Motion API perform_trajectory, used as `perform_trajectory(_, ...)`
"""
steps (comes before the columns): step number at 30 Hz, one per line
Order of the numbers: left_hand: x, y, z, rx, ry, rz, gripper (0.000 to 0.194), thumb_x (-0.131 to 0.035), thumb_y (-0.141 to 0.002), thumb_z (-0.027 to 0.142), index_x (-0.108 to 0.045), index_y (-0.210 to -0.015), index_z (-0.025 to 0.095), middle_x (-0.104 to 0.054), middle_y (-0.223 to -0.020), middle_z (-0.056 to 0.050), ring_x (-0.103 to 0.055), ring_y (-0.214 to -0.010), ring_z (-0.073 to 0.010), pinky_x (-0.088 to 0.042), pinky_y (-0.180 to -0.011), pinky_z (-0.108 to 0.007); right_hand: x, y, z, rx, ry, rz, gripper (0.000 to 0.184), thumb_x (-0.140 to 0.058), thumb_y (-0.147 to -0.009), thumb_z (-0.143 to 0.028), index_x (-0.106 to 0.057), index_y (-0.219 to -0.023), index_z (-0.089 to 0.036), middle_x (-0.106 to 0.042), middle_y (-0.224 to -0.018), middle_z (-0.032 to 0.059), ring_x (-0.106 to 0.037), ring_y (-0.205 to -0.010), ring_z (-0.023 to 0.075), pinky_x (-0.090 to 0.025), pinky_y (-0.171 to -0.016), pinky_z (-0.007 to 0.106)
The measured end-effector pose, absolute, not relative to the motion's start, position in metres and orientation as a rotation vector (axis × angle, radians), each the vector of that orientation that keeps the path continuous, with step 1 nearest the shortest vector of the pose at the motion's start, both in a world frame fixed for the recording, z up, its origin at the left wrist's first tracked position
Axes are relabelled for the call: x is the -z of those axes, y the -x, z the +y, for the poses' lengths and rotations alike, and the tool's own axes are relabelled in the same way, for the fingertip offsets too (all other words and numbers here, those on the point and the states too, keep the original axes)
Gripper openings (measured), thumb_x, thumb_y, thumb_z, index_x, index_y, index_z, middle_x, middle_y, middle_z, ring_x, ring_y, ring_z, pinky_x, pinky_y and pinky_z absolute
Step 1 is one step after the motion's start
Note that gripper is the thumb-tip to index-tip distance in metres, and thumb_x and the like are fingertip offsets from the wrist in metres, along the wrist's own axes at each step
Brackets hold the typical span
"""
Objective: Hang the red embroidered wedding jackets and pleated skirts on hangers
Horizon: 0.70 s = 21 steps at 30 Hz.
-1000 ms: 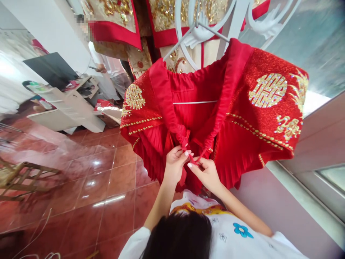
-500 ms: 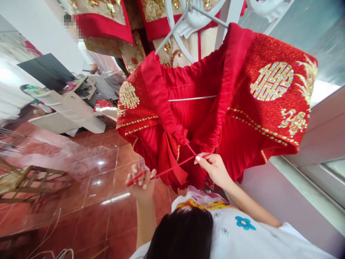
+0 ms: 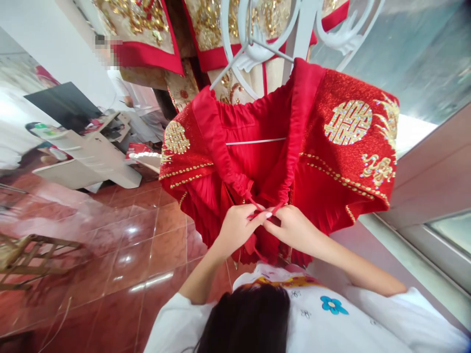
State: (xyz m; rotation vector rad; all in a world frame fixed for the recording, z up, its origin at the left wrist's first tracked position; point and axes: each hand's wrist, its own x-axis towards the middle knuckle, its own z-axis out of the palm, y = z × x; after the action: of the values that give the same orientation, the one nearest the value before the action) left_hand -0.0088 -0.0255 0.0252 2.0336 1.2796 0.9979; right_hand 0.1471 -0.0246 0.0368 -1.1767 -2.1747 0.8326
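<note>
A red pleated skirt point(image 3: 320, 162) with gold embroidery hangs from a white hanger point(image 3: 253, 51) on a rack, its gathered waistband open toward me. Both my hands meet at the waistband's lower end. My left hand point(image 3: 237, 228) is closed, pinching the thin red drawstring point(image 3: 257, 205) that comes out of the waistband. My right hand point(image 3: 290, 226) is closed too, its fingertips pinched on the same drawstring right against the left hand's.
More red-and-gold garments point(image 3: 147, 34) hang behind the skirt. A white desk point(image 3: 91, 157) with a dark monitor point(image 3: 66, 105) stands at the left. A wooden stool point(image 3: 29, 250) sits on the red tiled floor point(image 3: 128, 255). A window sill point(image 3: 423, 264) runs along the right.
Half a second ago my left hand was pulled out low to the left with the drawstring stretched taut. It has come back up and now meets my right hand at the waistband.
</note>
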Motion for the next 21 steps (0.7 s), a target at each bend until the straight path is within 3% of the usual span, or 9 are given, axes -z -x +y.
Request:
perform_trajectory(3,-0.047,0.033,-0.022,-0.874,-2.230,1.089,0.028,-0.055,-0.087,0.033,-0.068,-0.067,0.018,-0.063,-0.059,0.000,-0.055,-0.052,-0.0106,-0.040,-0.052,-0.021,-0.068,-0.162,-0.024,-0.882,1.070,-2.328,0.024,-0.057,-0.082,-0.030,-0.058,-0.062,-0.015,-0.050,-0.052,-0.0012,-0.039,-0.046,0.0073,-0.028,-0.048,0.022)
perform_trajectory(5,-0.067,0.062,-0.020,-0.971,-2.348,1.096,0.029,-0.055,-0.087,0.031,-0.067,-0.063,0.018,-0.063,-0.057,0.000,-0.054,-0.051,-0.0101,-0.039,-0.051,-0.021,-0.088,-0.181,-0.020,-0.911,0.983,-2.350,0.030,-0.052,-0.086,-0.033,-0.061,-0.063,-0.016,-0.051,-0.052,-0.0010,-0.040,-0.046,0.0074,-0.028,-0.047,0.022)
perform_trajectory(10,-0.099,0.144,-0.001,-1.702,-2.326,1.684,0.029,-0.059,-0.084,0.029,-0.062,-0.058,0.015,-0.049,-0.048,0.005,-0.041,-0.048,-0.0049,-0.029,-0.049,-0.016,-0.113,-0.239,0.012,-0.672,1.081,-2.131,0.040,-0.052,-0.084,-0.050,-0.068,-0.072,-0.015,-0.059,-0.060,0.0018,-0.044,-0.049,0.0088,-0.032,-0.046,0.022)
perform_trajectory(14,-0.089,0.155,0.020,-1.691,-2.290,1.966,0.037,-0.056,-0.086,0.034,-0.055,-0.055,0.013,-0.044,-0.052,0.003,-0.038,-0.053,-0.0066,-0.032,-0.057,-0.020,-0.105,-0.244,0.028,-0.319,1.183,-1.969,0.035,-0.049,-0.087,-0.043,-0.068,-0.079,-0.014,-0.059,-0.062,0.0032,-0.050,-0.055,0.0120,-0.037,-0.054,0.024)
perform_trajectory(16,-0.078,0.134,0.025,-1.763,-2.274,2.067,0.031,-0.055,-0.086,0.034,-0.060,-0.063,0.015,-0.054,-0.062,-0.001,-0.047,-0.062,-0.0116,-0.038,-0.067,-0.025,-0.098,-0.231,0.028,-0.169,1.231,-1.916,0.030,-0.045,-0.089,-0.032,-0.068,-0.086,-0.014,-0.062,-0.066,0.0049,-0.055,-0.060,0.0139,-0.040,-0.060,0.025)
perform_trajectory(18,-0.065,0.105,0.026,-1.963,-2.198,2.190,0.021,-0.053,-0.086,0.032,-0.066,-0.083,0.016,-0.062,-0.084,-0.008,-0.054,-0.083,-0.0195,-0.039,-0.081,-0.034,-0.091,-0.217,0.025,-0.089,1.292,-1.951,0.028,-0.042,-0.087,-0.022,-0.068,-0.094,-0.014,-0.067,-0.074,0.0063,-0.059,-0.065,0.0149,-0.042,-0.064,0.025)
perform_trajectory(21,-0.043,0.060,0.029,-2.141,-2.292,2.048,0.029,-0.054,-0.085,0.033,-0.064,-0.106,0.017,-0.061,-0.106,-0.013,-0.052,-0.104,-0.0261,-0.032,-0.095,-0.042,-0.085,-0.200,0.019,0.031,1.444,-2.051,0.029,-0.045,-0.082,-0.016,-0.069,-0.099,-0.014,-0.069,-0.086,0.0084,-0.062,-0.073,0.0173,-0.043,-0.070,0.027)
